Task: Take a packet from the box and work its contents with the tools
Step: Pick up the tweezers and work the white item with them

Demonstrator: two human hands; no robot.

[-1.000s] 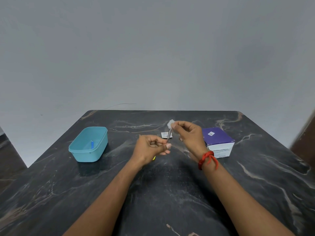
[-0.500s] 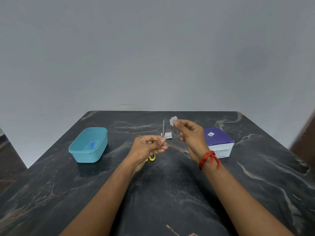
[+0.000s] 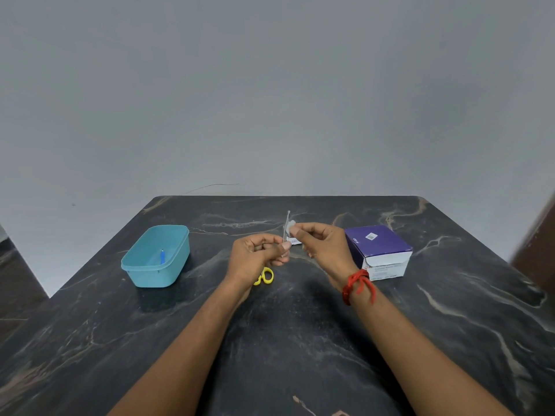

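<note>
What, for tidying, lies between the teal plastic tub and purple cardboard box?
Head view: left hand, right hand, metal tool, white pad, white packet, yellow-handled scissors.

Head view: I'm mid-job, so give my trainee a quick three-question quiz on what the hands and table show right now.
1. True or false: from the person's side, the purple box stands to the right of the teal tub.
2. What does the right hand pinch? A) a white pad B) a coin C) a pen
3. Fill in: the thin metal tool held by the left hand points ___.
Key: 1 true; 2 A; 3 up.
</note>
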